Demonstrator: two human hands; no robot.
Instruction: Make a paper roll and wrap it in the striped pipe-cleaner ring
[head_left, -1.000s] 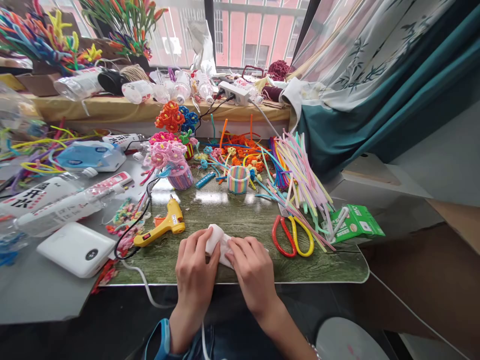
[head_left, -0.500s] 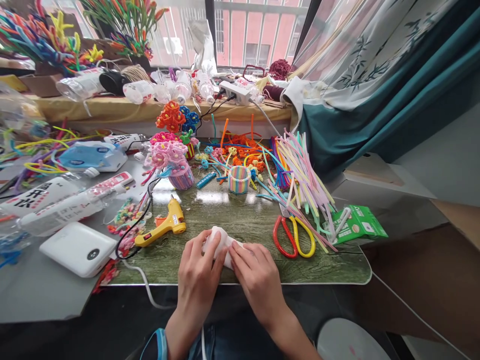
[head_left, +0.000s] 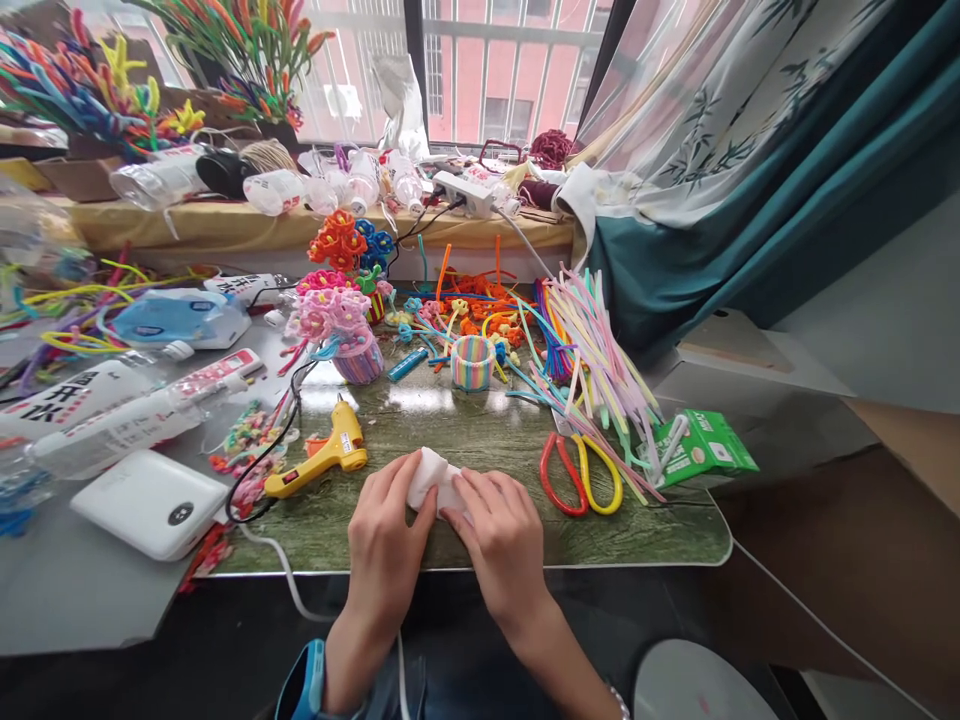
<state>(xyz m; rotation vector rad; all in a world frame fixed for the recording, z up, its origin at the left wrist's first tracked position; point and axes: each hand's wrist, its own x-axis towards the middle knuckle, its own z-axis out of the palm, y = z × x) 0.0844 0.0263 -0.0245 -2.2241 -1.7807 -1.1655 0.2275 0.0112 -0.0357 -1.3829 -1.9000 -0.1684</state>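
Note:
Near the front edge of the green table, a crumpled white tissue-like piece is held between both my hands. My left hand has its fingers and thumb closed round the piece's left side. From the right, my right hand pinches the other side. A yellow glue gun lies to the left of my hands, and scissors with one red and one yellow handle lie to the right. Farther back stands a small striped pot, beside a pot of pink fuzzy flowers.
Pastel pipe cleaners spread at the right, near a green packet. On the left lie a white power bank and plastic bottles. A cable hangs over the front edge. A power strip sits on the windowsill.
My fingers have shifted on the white piece, and my right hand's fingers now curl more over it. The whole view has moved slightly.

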